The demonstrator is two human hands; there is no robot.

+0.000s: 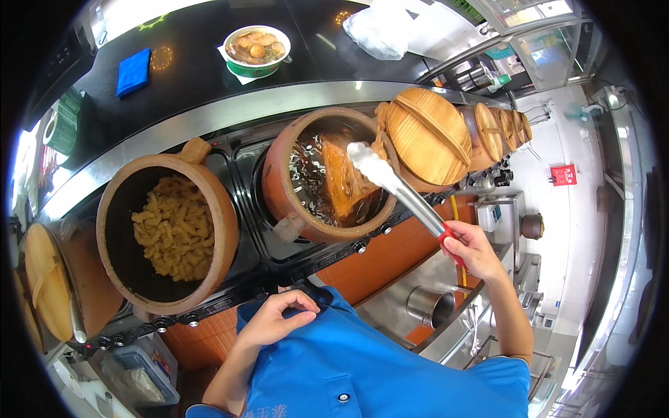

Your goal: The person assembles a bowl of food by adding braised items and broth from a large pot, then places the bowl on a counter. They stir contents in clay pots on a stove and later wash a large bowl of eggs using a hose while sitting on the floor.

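My right hand grips the red handle of metal kitchen tongs. Their scalloped tips are over an open clay pot, close to a large piece of brown braised meat sitting in dark glossy liquid. Whether the tips touch the meat, I cannot tell. My left hand is loosely curled before my chest, thumb apart from the fingers, with nothing seen in it. To the left, a second open clay pot holds a heap of light brown food pieces.
Right of the meat pot, a wooden lid covers another pot; several lidded pots recede beyond. Another wooden lid is at far left. Behind, a black counter carries a bowl of food, a blue cloth and plastic bags.
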